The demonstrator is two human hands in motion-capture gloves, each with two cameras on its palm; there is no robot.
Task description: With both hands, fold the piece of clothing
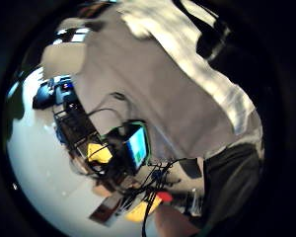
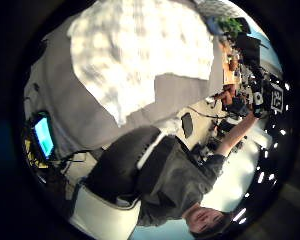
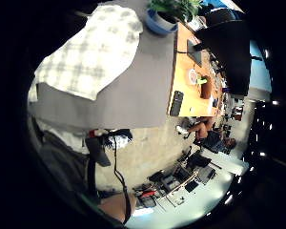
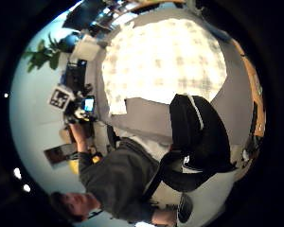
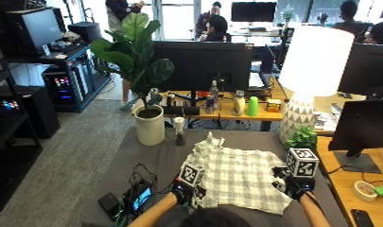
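A white and grey checked shirt (image 5: 238, 177) lies spread flat on the grey table (image 5: 160, 156), just in front of me. My left hand (image 5: 180, 191) hovers at the shirt's left edge near its front corner. My right hand (image 5: 291, 187) hovers at the right edge. Neither hand holds cloth. The palm views show the shirt (image 2: 140, 55) (image 4: 165, 61) (image 3: 86, 52) lying on the table some way off from the palms. In the left little finger side view the cloth (image 1: 202, 69) is blurred.
A large potted plant (image 5: 148, 125) and a small dark bottle (image 5: 179, 137) stand at the table's far left. A white lamp (image 5: 296, 116) and a small green plant (image 5: 302, 138) stand at the far right. A device with a lit screen (image 5: 141, 198) sits left of my left hand.
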